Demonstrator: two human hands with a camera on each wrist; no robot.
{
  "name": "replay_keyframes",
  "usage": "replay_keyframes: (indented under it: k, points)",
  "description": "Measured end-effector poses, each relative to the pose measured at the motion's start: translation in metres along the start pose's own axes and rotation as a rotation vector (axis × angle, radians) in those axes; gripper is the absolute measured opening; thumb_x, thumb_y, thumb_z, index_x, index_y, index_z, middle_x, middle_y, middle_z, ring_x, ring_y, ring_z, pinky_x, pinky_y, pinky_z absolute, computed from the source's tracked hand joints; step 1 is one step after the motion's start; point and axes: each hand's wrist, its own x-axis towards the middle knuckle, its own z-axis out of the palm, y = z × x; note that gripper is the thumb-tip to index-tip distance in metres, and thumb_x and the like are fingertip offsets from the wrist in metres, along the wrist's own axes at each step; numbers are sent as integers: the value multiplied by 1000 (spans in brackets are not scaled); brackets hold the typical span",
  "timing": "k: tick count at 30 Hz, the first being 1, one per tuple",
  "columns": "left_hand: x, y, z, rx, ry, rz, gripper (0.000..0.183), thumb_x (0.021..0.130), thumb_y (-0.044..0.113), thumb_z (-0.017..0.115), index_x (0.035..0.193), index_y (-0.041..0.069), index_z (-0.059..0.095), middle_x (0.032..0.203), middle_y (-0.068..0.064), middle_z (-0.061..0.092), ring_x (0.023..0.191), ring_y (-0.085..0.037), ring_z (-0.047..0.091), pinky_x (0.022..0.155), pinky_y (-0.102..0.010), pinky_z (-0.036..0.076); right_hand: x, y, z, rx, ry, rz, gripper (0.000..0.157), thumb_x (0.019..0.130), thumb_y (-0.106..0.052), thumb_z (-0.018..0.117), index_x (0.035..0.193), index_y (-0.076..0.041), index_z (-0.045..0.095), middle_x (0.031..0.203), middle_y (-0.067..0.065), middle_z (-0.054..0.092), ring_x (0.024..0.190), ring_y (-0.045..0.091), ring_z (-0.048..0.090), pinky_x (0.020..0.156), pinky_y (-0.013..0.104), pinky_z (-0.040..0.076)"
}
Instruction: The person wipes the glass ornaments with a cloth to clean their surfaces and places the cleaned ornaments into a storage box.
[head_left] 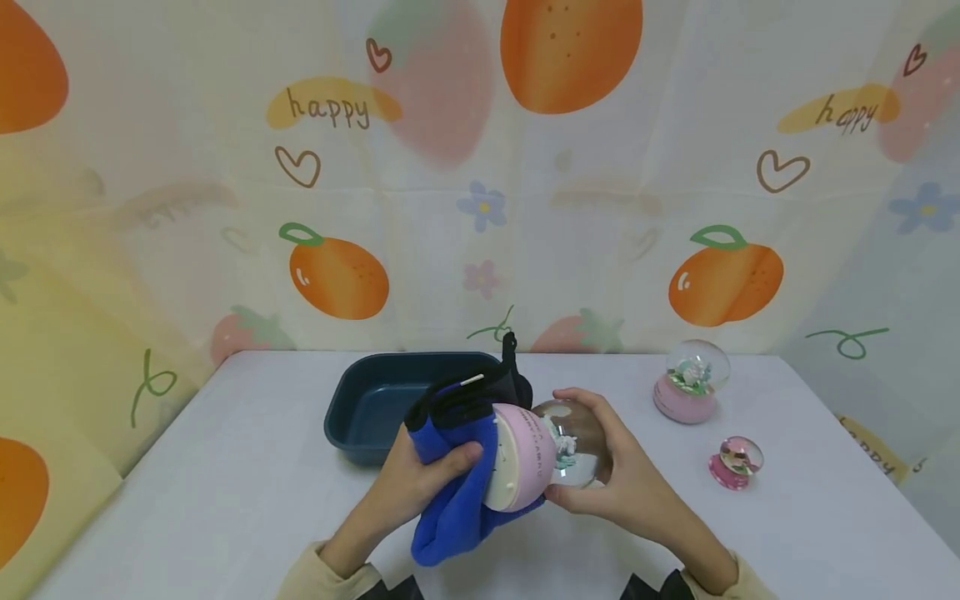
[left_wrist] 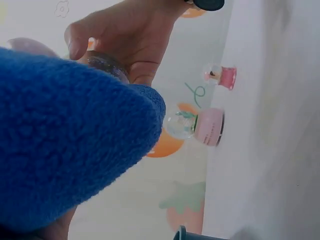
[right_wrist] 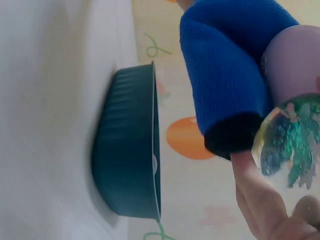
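Note:
A snow globe with a pink base and clear dome is held tipped on its side above the table, between both hands. My right hand grips the dome, its fingers over the top and its thumb below. In my left hand is a blue cloth with black edging, the thumb lying over it. The cloth lies against the base. From the left wrist, the fuzzy cloth covers most of the globe. The right wrist view shows white and green figures inside the dome.
A dark teal basin stands behind my left hand; the right wrist view shows a small white thing at its rim. At the right of the white table stand a larger pink-based snow globe and a small one. A printed curtain hangs behind.

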Motion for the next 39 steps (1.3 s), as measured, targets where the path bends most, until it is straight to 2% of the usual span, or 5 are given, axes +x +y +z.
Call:
replay_keyframes:
  k: [8, 20, 25, 31, 39]
  points:
    - [3, -1, 7, 49, 131, -28, 43, 95, 12, 65, 135, 9, 51, 128, -13, 63, 111, -12, 62, 97, -30, 51, 3, -2, 0, 46, 49, 12, 77, 79, -6, 79, 144, -12, 38, 127, 20, 59, 102, 25, 65, 80, 36, 60]
    - [5, -1, 16, 145, 273, 244, 50, 86, -10, 64, 133, 4, 51, 124, -12, 61, 114, -13, 58, 99, -26, 47, 0, -4, 2, 109, 194, 71, 69, 81, -5, 78, 138, -3, 39, 131, 18, 50, 105, 19, 57, 78, 30, 58]
    - [3, -3, 19, 177, 240, 348, 62, 81, -12, 67, 138, -2, 44, 135, -12, 56, 123, -14, 53, 105, -27, 44, 2, -5, -3, 222, 219, 197, 57, 91, -13, 65, 138, -3, 36, 128, 23, 51, 94, 17, 66, 76, 32, 60]
    - [3, -9, 26, 232, 127, 417, 75, 92, 19, 71, 146, -8, 27, 152, -20, 36, 142, -25, 38, 119, -31, 30, 1, -8, -3, 308, 61, 209, 53, 95, -18, 59, 140, -3, 37, 123, 20, 55, 87, 20, 70, 74, 40, 61]
    - [0, -12, 26, 315, 172, 450, 65, 94, 33, 67, 137, -9, 41, 144, -24, 46, 138, -27, 46, 116, -29, 36, 1, -7, -3, 395, -164, 193, 58, 96, -19, 61, 141, 3, 31, 120, 20, 56, 85, 25, 71, 74, 47, 60]
